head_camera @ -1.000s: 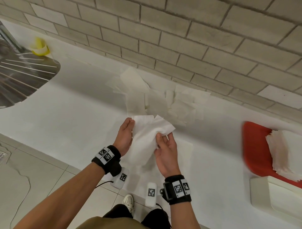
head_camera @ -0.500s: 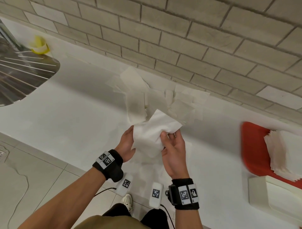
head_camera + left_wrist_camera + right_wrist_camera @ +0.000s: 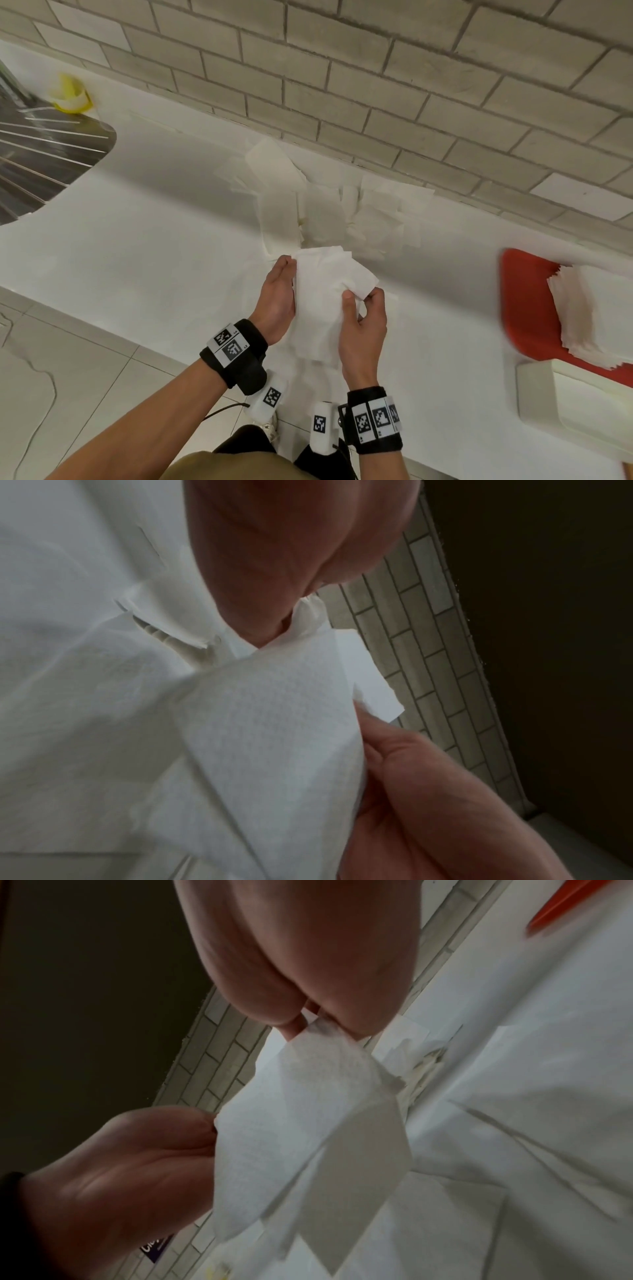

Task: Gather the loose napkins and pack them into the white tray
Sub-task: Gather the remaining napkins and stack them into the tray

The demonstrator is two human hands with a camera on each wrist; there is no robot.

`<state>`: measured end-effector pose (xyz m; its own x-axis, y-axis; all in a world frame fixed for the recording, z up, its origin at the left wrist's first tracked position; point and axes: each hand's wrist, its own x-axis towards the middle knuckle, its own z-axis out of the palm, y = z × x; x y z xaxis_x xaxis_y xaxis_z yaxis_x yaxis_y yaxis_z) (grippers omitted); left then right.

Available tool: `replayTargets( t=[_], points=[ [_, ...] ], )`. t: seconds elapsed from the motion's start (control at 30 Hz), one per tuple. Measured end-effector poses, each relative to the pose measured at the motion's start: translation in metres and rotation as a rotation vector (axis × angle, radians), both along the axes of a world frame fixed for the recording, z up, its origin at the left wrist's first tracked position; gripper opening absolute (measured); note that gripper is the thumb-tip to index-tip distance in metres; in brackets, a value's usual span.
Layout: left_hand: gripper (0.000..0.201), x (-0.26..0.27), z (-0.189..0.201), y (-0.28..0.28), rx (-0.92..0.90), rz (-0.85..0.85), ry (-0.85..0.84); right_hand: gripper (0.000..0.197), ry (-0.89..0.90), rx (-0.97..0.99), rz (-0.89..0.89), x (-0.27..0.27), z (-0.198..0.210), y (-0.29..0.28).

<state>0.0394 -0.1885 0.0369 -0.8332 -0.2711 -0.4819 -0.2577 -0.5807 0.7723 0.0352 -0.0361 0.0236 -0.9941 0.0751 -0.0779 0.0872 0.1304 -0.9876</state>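
Napkins [image 3: 325, 291] held between left hand [image 3: 277, 301] and right hand [image 3: 363, 325].

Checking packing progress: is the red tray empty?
No, the red tray carries a thick stack of napkins in the head view.

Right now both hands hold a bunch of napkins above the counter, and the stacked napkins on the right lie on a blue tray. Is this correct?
Not quite: the tray is red, not blue. In the head view the stacked napkins lie on a red tray at the right. The rest holds: the left hand and the right hand hold a bunch of napkins above the counter.
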Motion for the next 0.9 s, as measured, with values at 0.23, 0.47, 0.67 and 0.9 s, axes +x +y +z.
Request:
replayTargets(
  t=[0.23, 0.47, 0.67, 0.9],
  points=[
    [0.052, 0.002, 0.009, 0.006, -0.135, -0.035, 0.091, 0.004, 0.019, 0.025, -0.047, 0.002, 0.005, -0.007],
    [0.042, 0.000, 0.007, -0.004, -0.304, -0.037, 0.181, 0.015, 0.173, -0.057, 0.263, 0.010, 0.063, 0.019],
    [0.029, -0.002, 0.016, 0.005, -0.247, -0.126, 0.196, 0.006, 0.187, 0.100, 0.201, -0.008, 0.058, 0.009],
    [0.057, -0.002, 0.011, 0.017, -0.109, -0.098, 0.147, 0.008, 0.329, 0.353, 0.054, -0.011, 0.030, 0.004]
  ],
)
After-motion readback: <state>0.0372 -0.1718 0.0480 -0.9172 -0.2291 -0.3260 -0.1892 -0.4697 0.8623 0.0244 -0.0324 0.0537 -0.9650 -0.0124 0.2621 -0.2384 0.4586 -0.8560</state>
